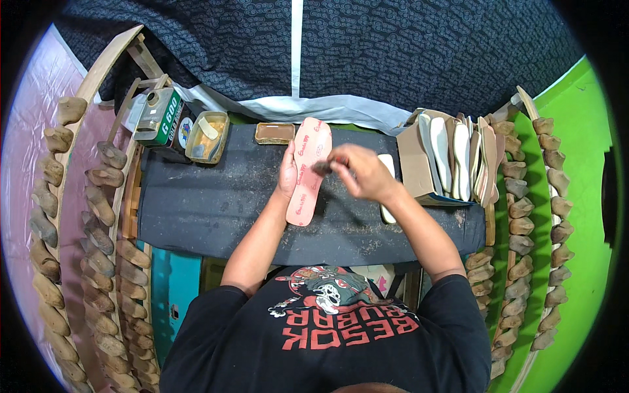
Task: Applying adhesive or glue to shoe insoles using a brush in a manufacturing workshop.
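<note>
My left hand (288, 171) grips a pink insole board (305, 190) with red print by its left edge, holding it over the table. The board is shaped like a shoe sole and stands nearly upright in the view, its top leaning right. Against its right edge, my right hand (364, 173) pinches a small dark pad-like thing (322, 168); motion blur hides its exact kind. A pale sole piece (388, 204) lies on the table, partly covered by my right hand and wrist.
The table (216, 209) has a dark, speckled cover. Toward its back stand a metal can (154, 122), a tub with a pale spatula (208, 123) and a shallow brown tray (275, 133). At right, a cardboard box (414, 154) holds several soles. Racks of wooden shoe lasts (99, 204) flank both sides.
</note>
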{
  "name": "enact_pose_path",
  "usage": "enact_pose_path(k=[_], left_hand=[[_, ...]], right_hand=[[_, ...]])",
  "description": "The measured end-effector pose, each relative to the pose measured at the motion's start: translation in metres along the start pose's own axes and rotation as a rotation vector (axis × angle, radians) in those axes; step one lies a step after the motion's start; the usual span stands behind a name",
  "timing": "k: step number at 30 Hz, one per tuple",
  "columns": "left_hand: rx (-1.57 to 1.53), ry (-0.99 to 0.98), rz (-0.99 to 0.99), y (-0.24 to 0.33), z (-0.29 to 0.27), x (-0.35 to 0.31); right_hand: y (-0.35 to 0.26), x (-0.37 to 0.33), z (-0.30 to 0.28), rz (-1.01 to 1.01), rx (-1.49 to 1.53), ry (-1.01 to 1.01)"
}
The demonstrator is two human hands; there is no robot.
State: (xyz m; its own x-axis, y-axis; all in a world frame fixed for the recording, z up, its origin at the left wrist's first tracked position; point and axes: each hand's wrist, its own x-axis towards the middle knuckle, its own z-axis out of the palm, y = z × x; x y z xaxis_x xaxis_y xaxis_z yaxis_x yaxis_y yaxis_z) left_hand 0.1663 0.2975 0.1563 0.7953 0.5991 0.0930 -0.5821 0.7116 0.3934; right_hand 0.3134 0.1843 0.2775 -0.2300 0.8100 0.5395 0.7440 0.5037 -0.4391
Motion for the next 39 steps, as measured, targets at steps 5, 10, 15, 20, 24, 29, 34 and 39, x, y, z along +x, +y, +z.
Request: enact_pose_path(k=[5,10,15,20,24,29,34,39], left_hand=[[0.065,-0.050,-0.041,-0.013,-0.003,-0.001],[-0.017,0.089,-0.012,-0.013,-0.037,-0.014],[-0.028,0.119,-0.004,-0.005,-0.053,-0.035],[0.057,0.185,0.007,-0.003,-0.059,-0.053],[0.003,0.258,0.048,0.000,-0.072,-0.067],[-0.037,0.271,0.080,0.014,-0.080,-0.084],[-0.118,0.279,0.157,0.028,-0.086,-0.104],[-0.159,0.271,0.152,0.033,-0.094,-0.115]], right_hand=[[0.039,0.015,-0.004,0.069,-0.115,0.255],[0.013,-0.003,0.029,-0.054,-0.095,0.105],[0.010,-0.008,0.051,-0.026,0.055,0.003],[0.049,0.029,0.062,0.234,0.174,0.164],[0.090,0.053,0.083,0.411,0.227,0.212],[0.117,0.066,0.122,0.440,0.203,0.156],[0.122,0.066,0.146,0.465,0.141,0.041],[0.133,0.058,0.151,0.529,0.130,0.011]])
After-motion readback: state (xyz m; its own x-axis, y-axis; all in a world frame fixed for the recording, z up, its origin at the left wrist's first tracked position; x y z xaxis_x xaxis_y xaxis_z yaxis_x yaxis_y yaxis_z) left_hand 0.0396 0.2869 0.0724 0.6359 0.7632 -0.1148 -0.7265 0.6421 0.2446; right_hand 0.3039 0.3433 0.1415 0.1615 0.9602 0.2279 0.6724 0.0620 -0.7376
